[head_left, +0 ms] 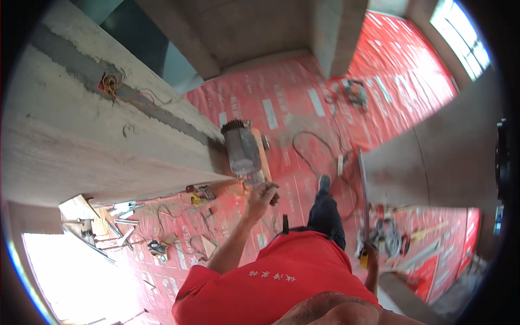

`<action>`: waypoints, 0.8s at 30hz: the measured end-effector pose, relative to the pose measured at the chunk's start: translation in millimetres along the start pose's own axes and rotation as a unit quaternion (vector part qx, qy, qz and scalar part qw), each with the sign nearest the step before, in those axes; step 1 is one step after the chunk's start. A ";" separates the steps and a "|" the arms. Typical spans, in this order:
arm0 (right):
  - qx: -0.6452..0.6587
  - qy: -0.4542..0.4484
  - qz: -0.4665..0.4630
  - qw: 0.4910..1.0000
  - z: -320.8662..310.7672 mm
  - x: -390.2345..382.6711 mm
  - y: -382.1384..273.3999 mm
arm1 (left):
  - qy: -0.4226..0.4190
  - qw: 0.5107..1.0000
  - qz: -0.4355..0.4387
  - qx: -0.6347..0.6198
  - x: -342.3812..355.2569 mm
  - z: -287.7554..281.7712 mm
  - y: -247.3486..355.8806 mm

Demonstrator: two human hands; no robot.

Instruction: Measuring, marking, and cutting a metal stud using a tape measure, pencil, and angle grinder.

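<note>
Yellow tool is in your right hand, fingers closed round it. Your left hand is out ahead, fingers curled; can't tell if they pinch anything. Grey canister is just beyond it, a bit left, long axis running roughly away from you, beside the wall. Left's clearly nearer to it than right. Board along the canister's right side.

Red floor sheeting, loose coiled wires on the grey wall, bright window at upper right.

Glossy plastic floor sheeting, rough matt wall, plastic-looking tape measure, cloth shirt.
</note>
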State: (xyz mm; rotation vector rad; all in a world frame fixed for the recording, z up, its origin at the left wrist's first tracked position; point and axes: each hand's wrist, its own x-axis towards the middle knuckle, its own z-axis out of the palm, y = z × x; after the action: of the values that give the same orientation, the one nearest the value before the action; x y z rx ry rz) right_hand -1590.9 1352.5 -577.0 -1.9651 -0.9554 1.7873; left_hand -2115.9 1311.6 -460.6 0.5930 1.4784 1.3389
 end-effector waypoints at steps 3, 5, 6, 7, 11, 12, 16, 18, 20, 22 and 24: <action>-0.091 0.016 -0.101 0.991 -31.6 139.2 -18.6 | 0.031 0.999 -0.003 -0.027 104.2 4.9 5.8; -0.088 -0.038 -0.036 0.995 21.5 207.6 -146.7 | 0.071 0.997 -0.004 -0.032 157.2 -2.6 7.4; -0.095 -0.054 -0.040 0.993 37.8 239.0 -189.7 | 0.100 0.994 0.002 -0.049 182.1 1.2 17.8; -0.104 -0.077 -0.067 0.989 60.7 268.3 -241.3 | 0.128 0.990 0.007 -0.061 202.7 2.0 32.7; -0.267 -0.183 -0.301 0.897 200.0 355.7 -488.8 | 0.155 0.987 0.020 -0.024 256.4 -23.8 110.4; -0.348 -0.200 -0.450 0.797 249.2 377.3 -545.2 | 0.168 0.985 0.022 -0.012 271.0 -37.9 123.6; -0.329 -0.281 -0.331 0.839 444.4 419.6 -714.3 | 0.260 0.964 0.044 -0.018 331.7 -103.7 130.3; -0.406 -0.322 -0.391 0.761 538.4 460.1 -752.7 | 0.371 0.906 0.138 0.150 373.0 -133.3 122.2; -0.410 -0.399 -0.449 0.687 622.3 519.6 -755.6 | 0.402 0.904 0.023 -0.145 421.9 -167.2 131.2; -0.454 -0.397 -0.656 0.455 672.5 618.1 -732.1 | 0.404 0.888 0.156 0.154 470.4 -215.8 102.7; -0.573 -0.427 -0.645 0.269 788.2 547.4 -775.9 | 0.406 0.901 0.010 -0.156 506.8 -261.0 162.3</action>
State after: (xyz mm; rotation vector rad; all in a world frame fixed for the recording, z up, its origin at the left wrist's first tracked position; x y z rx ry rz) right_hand -2556.9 2118.8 -628.5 0.6890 -3.2023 0.5594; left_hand -2577.4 1678.9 -519.1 -0.2098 1.8297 1.9155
